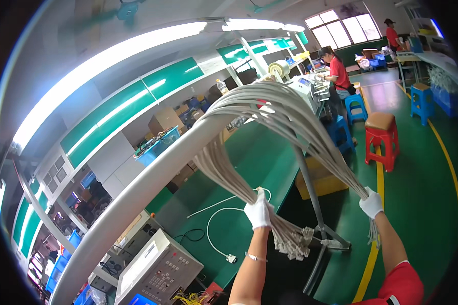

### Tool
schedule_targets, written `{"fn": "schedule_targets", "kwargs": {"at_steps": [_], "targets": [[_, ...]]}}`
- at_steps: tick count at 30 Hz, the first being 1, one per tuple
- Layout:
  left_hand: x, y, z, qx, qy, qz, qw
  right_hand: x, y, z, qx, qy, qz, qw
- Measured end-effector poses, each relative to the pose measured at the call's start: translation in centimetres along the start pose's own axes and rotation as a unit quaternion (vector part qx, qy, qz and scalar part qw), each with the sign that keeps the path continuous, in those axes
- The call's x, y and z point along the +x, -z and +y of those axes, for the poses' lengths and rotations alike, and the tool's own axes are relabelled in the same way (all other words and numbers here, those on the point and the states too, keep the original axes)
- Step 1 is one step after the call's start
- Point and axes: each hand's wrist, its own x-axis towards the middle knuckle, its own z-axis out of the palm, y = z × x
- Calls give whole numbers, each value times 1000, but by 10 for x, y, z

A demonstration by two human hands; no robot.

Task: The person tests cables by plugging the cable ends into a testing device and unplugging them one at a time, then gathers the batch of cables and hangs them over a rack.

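A thick bundle of light grey cables (318,127) is draped over a pale metal pipe (142,175), with both ends hanging down. My left hand (259,211), in a white glove, is wrapped round the nearer hanging part, just above a cluster of white connectors (292,243). Farther right, my right hand (371,203), also gloved in white, is closed round the other hanging part. Thin cable ends (373,231) dangle below it. A loose white cable with a plug (231,258) lies on the green bench (275,162) by my left hand.
A beige control box (158,269) with buttons stands at lower left, yellow wires (193,298) beside it. A rack leg (310,188) descends to the floor before a yellow box (324,178). Red (381,140) and blue stools (356,108) stand right. One person (338,71) works at the far bench.
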Motion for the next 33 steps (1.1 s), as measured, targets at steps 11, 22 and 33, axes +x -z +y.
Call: {"fn": "schedule_targets", "kwargs": {"at_steps": [11,22,33], "targets": [[49,-59,-34,159,-34,-174,971,-4,-119,42,192,39,-103,975],[-75,125,23,294,-46,-169,940,-54,-171,29,301,-55,-140,942],[-339,307,358,833,-349,408,134,-47,-172,88,-19,59,-177,982]]}}
